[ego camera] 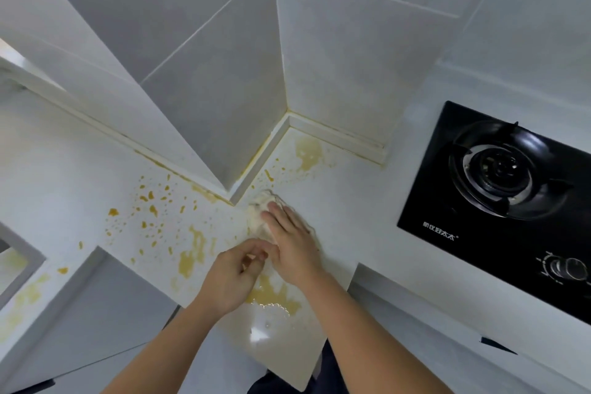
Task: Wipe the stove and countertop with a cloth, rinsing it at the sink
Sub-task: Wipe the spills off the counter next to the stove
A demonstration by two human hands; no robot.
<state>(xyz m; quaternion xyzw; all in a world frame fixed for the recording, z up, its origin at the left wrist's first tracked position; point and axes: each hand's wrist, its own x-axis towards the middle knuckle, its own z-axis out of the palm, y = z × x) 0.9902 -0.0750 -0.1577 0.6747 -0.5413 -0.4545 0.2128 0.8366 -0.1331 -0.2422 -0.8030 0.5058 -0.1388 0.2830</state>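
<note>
mostly hidden, pale crumpled cloth (263, 201) under right hand (292, 246).

Stove (447, 189) glossy black glass – countertop (351, 227) smooth white – cloth (260, 217) soft.

The right hand (292, 246) is laid flat with fingers straight, while the left hand (232, 275) is held beside it, fingers curled.

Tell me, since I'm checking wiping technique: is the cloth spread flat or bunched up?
Bunched up. The whitish cloth sits as a crumpled wad under the right hand, pressed on the white countertop.
</note>
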